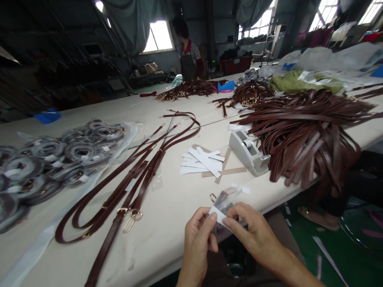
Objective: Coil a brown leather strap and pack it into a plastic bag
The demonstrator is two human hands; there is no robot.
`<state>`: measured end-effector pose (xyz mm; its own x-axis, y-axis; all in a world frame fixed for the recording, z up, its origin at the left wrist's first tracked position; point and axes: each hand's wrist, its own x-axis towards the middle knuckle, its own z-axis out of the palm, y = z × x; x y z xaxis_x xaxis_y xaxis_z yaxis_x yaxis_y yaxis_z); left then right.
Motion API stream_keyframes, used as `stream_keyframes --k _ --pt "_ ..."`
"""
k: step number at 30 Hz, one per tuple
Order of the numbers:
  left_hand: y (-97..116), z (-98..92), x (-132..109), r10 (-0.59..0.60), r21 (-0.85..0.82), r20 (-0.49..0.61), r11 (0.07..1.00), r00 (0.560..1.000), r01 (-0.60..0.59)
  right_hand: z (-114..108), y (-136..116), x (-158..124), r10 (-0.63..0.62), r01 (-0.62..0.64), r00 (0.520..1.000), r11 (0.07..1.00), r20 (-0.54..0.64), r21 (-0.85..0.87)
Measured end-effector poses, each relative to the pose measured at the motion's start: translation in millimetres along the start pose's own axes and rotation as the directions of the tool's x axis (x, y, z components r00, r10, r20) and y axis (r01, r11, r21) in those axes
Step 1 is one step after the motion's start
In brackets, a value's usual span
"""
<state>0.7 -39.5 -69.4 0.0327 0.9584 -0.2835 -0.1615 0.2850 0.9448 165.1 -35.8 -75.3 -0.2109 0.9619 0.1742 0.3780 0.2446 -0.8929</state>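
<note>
Close to the table's front edge, my left hand (201, 233) and my right hand (249, 225) meet around a small plastic-wrapped bundle (223, 199). A white paper strip (218, 214) lies across it, pinched between thumb and fingers of both hands. One gold metal clip (212, 197) shows at the bundle's far left side. The bundle's underside is hidden by my fingers. Just beyond lie a pile of white paper strips (200, 161) and a grey tape dispenser (249, 153). To the left, long brown leather straps (146, 175) with gold buckles and clips stretch over the table.
Several grey wrapped coils (80, 151) cover the table's left side. A large heap of brown straps (311, 123) hangs over the right edge. More straps (191, 88) and blue pieces (226, 86) lie farther back. A person (189, 52) stands beyond the table.
</note>
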Motion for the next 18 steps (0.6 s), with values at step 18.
stream_keyframes --k 18 --pt "-2.7 8.1 10.6 -0.136 -0.260 -0.241 0.963 0.961 0.071 -76.3 8.8 26.0 -0.261 0.164 0.918 0.935 -0.299 -0.314"
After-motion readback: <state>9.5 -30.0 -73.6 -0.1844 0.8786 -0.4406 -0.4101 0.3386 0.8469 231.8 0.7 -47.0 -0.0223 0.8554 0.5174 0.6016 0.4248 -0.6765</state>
